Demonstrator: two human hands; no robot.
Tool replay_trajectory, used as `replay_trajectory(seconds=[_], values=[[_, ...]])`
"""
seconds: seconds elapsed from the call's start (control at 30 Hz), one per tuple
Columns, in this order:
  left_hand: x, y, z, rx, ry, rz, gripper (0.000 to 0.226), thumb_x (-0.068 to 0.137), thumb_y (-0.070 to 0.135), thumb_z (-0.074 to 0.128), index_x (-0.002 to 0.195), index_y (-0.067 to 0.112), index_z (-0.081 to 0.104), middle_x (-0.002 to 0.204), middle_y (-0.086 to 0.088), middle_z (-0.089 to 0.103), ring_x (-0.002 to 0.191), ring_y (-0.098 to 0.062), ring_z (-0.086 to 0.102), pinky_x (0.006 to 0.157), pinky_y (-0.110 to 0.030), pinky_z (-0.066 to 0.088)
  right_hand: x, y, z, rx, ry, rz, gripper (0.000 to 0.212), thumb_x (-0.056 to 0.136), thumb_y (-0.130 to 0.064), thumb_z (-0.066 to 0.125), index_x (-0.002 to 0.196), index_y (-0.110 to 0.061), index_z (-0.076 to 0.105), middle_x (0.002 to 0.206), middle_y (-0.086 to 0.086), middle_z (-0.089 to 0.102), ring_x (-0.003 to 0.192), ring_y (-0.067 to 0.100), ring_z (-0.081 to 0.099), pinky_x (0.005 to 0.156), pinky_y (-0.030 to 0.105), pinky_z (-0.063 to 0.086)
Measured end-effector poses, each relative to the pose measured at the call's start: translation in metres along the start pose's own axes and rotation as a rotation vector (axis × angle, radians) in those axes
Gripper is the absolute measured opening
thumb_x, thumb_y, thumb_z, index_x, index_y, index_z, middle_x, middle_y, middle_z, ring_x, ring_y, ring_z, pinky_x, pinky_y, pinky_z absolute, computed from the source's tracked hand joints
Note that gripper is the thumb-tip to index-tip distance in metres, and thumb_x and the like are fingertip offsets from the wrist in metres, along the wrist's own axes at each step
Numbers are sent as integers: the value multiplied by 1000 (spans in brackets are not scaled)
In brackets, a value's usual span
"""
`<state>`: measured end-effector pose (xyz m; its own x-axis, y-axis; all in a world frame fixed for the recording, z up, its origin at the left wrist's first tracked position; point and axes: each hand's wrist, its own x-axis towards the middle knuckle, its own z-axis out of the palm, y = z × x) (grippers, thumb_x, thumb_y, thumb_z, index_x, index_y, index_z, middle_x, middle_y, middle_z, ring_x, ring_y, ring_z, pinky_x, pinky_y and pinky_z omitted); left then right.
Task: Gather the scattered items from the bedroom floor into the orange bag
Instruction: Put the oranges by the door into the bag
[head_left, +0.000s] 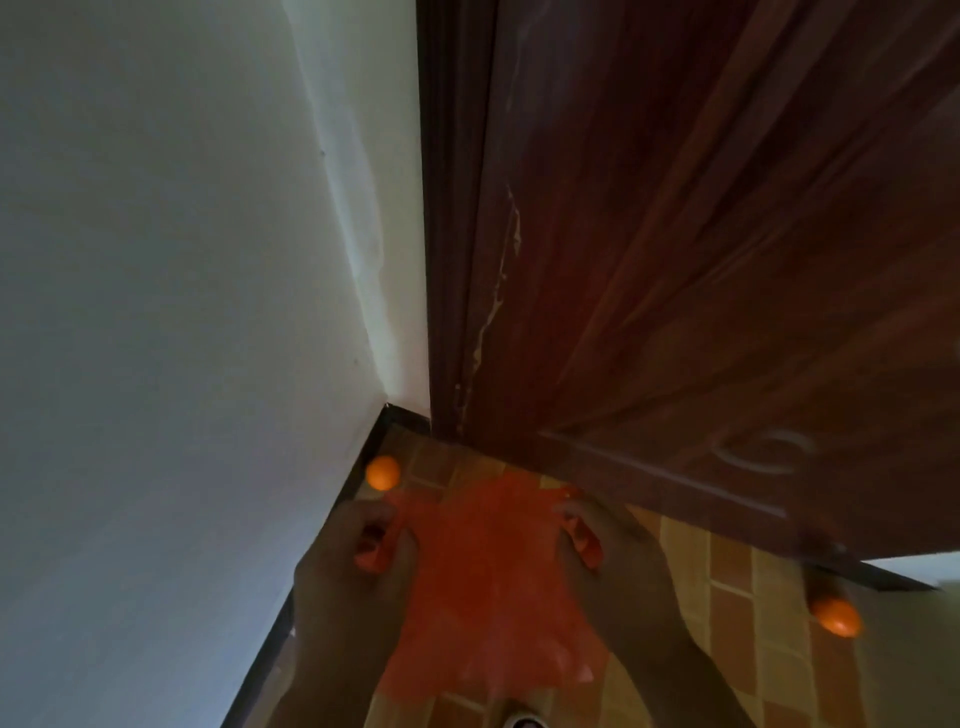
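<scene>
Barely started: my hands, left hand (363, 540) and right hand (597, 535), grip the orange bag (483, 561) open, two orange balls (383, 472) (836, 617) still on the floor (727, 597).

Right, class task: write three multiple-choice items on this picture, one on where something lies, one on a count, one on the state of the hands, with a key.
1. Where is the orange ball beyond the left hand?
A. by the white wall's skirting
B. inside the bag
C. on a bed

2. How many orange balls lie on the floor?
A. none
B. two
C. five

3. What are both hands doing?
A. hanging idle
B. gripping the orange bag's handles
C. pushing the door

Key: 1 A, it sits at the wall's base; 2 B, the second ball lies right, near the door; 3 B, the right hand and the left hand each hold a handle.
</scene>
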<state>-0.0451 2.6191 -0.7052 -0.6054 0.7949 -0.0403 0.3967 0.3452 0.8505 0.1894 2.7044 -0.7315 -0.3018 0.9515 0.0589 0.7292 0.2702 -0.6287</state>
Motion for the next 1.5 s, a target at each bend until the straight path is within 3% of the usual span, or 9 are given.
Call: replay_trajectory(seconds=[0.27, 0.47, 0.67, 0.77, 0.9, 1.03, 1.17, 1.27, 1.5], values=[[25, -45, 48, -107, 59, -32, 20, 87, 19, 76, 85, 36, 67, 81, 22, 68, 75, -1, 65, 63, -32, 53, 17, 52, 37, 8, 96, 15, 30, 86, -18, 74, 110, -34, 69, 89, -19, 58, 79, -1, 58, 69, 4, 38], [37, -114, 81, -23, -77, -12, 24, 89, 41, 64, 109, 46, 54, 75, 13, 67, 60, -8, 63, 55, -35, 54, 27, 108, 77, -121, 8, -33, 47, 84, -13, 75, 125, -33, 64, 114, -27, 53, 96, -5, 59, 80, 14, 45], [52, -161, 96, 88, -196, 91, 46, 100, 41, 52, 145, 50, 45, 118, 15, 58, 100, -2, 60, 87, -24, 48, 20, 134, 125, -224, -40, 65, 72, 86, -29, 72, 152, -27, 43, 153, -3, 40, 135, 16, 48, 101, 24, 41], [54, -184, 92, 288, -231, 148, 37, 102, 38, 49, 133, 59, 52, 123, 4, 58, 97, -18, 64, 85, -45, 57, 17, 146, 139, -323, -112, 90, 74, 88, -51, 53, 157, -28, 37, 159, 0, 37, 146, 24, 38, 117, 39, 36], [56, -199, 93, 336, -277, 116, 34, 96, 9, 55, 102, 40, 69, 102, -1, 62, 66, -5, 48, 56, -21, 36, 16, 155, 164, -397, -177, 40, 72, 88, -59, 37, 155, -31, 41, 158, -5, 42, 150, 25, 31, 118, 54, 30], [48, -208, 98, 221, -301, -8, 37, 94, -1, 52, 71, 27, 41, 65, 4, 44, 51, -6, 38, 47, -20, 26, 11, 161, 194, -403, -288, -32, 67, 93, -53, 26, 154, -31, 44, 158, -4, 45, 149, 22, 36, 119, 47, 28], [47, -215, 112, 310, -192, 252, 3, 90, 23, 62, 92, 21, 62, 96, 5, 50, 79, -15, 45, 70, -30, 37, 0, 162, 215, -380, -305, -51, 65, 98, -50, 23, 154, -26, 44, 159, 0, 45, 149, 22, 38, 121, 47, 30], [47, -217, 127, 397, -269, 415, 42, 92, 47, 54, 132, 35, 61, 137, 3, 49, 120, -18, 46, 91, -35, 43, -7, 162, 222, -372, -328, -34, 71, 97, -53, 14, 156, -25, 41, 162, -2, 40, 152, 19, 32, 124, 43, 23], [40, -243, 172, 530, -771, 283, 60, 74, 76, 44, 110, 35, 68, 130, 10, 58, 116, -16, 57, 97, -38, 51, -24, 174, 234, -351, -290, -22, 57, 104, -45, 22, 151, -29, 50, 154, -5, 51, 143, 17, 44, 117, 38, 32]])
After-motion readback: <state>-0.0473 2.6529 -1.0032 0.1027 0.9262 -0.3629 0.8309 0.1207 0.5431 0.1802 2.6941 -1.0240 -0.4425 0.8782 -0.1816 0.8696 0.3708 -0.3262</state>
